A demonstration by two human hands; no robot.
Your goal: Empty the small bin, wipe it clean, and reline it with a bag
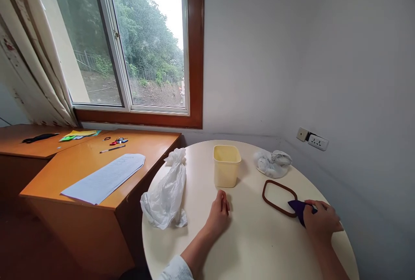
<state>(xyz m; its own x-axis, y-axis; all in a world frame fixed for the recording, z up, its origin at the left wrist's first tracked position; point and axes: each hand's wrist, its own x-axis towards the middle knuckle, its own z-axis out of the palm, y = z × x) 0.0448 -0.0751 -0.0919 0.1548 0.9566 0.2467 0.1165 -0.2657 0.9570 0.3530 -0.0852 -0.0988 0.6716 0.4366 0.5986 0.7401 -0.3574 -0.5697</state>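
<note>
My left hand point(220, 213) rests on the round table with its fingers curled in, and nothing shows in them. Just beyond it stands a pale yellow plastic bin point(226, 174), upright and with its top uncovered. At the right side of the table my right hand point(322, 220) is closed on a dark purple cloth point(298, 209). A pointed end of the cloth sticks out to the left, over the near right corner of a brown rounded ring frame point(275, 204) lying flat. The rest of the cloth is hidden by the fingers.
A knotted white plastic bag point(167, 193) lies at the left of the round table point(249, 245); another crumpled bag point(273, 163) is at the back right. On the adjoining wooden desk point(78, 172) are papers point(105, 178), a pen point(112, 149) and keys point(119, 141). Walls border the table behind and right.
</note>
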